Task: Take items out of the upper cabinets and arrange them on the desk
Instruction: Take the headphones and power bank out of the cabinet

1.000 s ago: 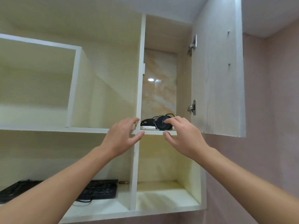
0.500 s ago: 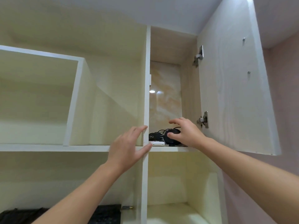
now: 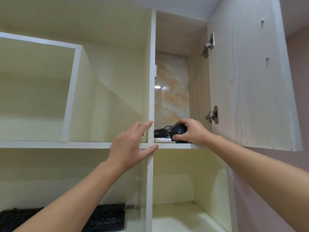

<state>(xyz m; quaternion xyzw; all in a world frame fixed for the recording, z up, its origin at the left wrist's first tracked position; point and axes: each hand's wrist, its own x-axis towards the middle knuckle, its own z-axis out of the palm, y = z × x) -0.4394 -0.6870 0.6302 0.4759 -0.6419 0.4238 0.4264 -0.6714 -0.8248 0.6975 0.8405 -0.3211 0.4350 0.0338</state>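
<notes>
1. The right hand point(image 3: 192, 131) reaches into the open upper compartment. Its fingers curl over the top of a black round item point(image 3: 179, 130) and its thumb presses the item's lower front, so the hand grips it.
2. The black round item sits on the shelf board point(image 3: 66, 144), at the front of the compartment and under the right fingers. I cannot tell whether it is lifted off the board.
3. Just left of the right thumb lies a flat white device point(image 3: 161, 140), touching the item's base. Black cables point(image 3: 160, 131) are bunched behind it, beyond the fingertips.
4. The left hand point(image 3: 132, 144) holds nothing. Its fingers are straight and slightly spread, with the fingertips against the front edge of the vertical divider point(image 3: 152, 81). Its thumb stretches across below the shelf board's edge.
5. Right of the right wrist, the cabinet door point(image 3: 247, 81) stands swung open. Its lower hinge point(image 3: 213, 114) sits just above the right knuckles.
6. Well below both hands, a black keyboard point(image 3: 107, 218) lies in the lower left compartment, partly hidden by the left forearm.
</notes>
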